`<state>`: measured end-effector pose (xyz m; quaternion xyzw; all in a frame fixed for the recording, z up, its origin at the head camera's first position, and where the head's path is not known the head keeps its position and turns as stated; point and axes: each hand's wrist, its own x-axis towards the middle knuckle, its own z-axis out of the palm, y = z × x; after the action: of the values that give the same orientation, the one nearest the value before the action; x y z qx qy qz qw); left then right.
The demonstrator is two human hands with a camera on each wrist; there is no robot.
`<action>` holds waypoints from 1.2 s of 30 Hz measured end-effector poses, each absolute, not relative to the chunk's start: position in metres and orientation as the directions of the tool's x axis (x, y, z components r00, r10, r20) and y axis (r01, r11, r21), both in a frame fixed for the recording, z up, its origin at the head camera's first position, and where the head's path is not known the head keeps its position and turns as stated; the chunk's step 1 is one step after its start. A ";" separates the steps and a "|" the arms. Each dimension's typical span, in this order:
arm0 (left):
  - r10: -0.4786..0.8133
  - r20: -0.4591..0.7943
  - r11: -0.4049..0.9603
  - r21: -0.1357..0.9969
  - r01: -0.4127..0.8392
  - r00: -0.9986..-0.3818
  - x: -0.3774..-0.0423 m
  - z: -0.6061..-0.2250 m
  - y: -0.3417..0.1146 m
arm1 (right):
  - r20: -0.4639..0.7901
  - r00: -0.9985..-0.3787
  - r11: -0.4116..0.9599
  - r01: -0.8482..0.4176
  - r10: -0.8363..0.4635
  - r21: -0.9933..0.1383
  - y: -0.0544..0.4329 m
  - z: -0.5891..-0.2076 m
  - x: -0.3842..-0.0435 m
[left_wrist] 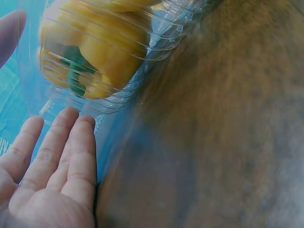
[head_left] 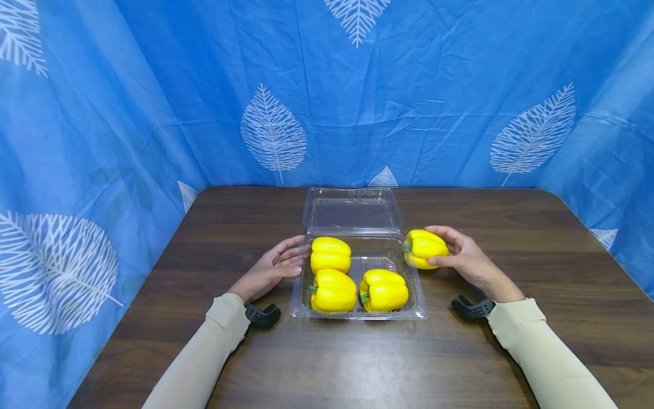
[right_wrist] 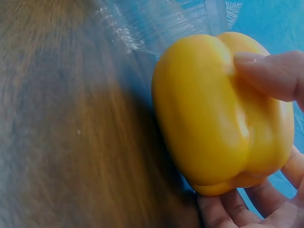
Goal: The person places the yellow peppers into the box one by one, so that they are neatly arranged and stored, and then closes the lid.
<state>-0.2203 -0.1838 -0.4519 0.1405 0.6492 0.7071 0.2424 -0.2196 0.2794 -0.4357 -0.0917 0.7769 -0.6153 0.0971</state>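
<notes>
A clear plastic clamshell box (head_left: 359, 316) lies with its lid folded back. Inside it sit three yellow bell peppers: one at back left (head_left: 331, 255), another at front left (head_left: 334, 291) and a third at front right (head_left: 386, 291). My right hand (head_left: 467, 258) grips a fourth yellow bell pepper (right_wrist: 204, 114) between thumb and fingers, at the box's back right edge. In the head view its green stem points left. My left hand (head_left: 271, 270) is beside the box's left wall, fingers extended; the left wrist view shows the fingertips (left_wrist: 71, 114) close by the ribbed plastic.
The transparent lid (head_left: 352, 213) lies behind the box toward the table's far edge. Dark wood-grain table (head_left: 317, 363) surrounds the box. A blue curtain (head_left: 337, 113) with white leaf prints hangs behind and at both sides. Each wrist wears a black strap device (head_left: 263, 316).
</notes>
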 end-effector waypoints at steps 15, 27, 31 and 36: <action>0.540 -0.097 -0.051 0.988 -0.148 -0.836 -0.220 -0.452 -0.185 | 0.005 -0.980 0.130 -0.032 -0.198 -0.991 0.280 -0.438 -0.220; 0.536 -0.099 -0.047 0.988 -0.146 -0.838 -0.220 -0.452 -0.186 | 0.088 -0.974 -0.020 -0.086 -0.208 -0.996 0.278 -0.440 -0.218; 0.538 -0.095 -0.047 0.989 -0.143 -0.837 -0.219 -0.452 -0.186 | 0.130 -0.970 -0.067 -0.119 -0.203 -0.991 0.278 -0.441 -0.217; 0.533 -0.104 -0.036 0.989 -0.145 -0.840 -0.219 -0.451 -0.186 | 0.163 -0.969 -0.153 -0.136 -0.185 -0.979 0.278 -0.440 -0.216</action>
<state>-0.2191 -0.1855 -0.4515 0.1490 0.6511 0.7041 0.2409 -0.2155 0.2780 -0.4404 -0.1233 0.6507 -0.7491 0.0166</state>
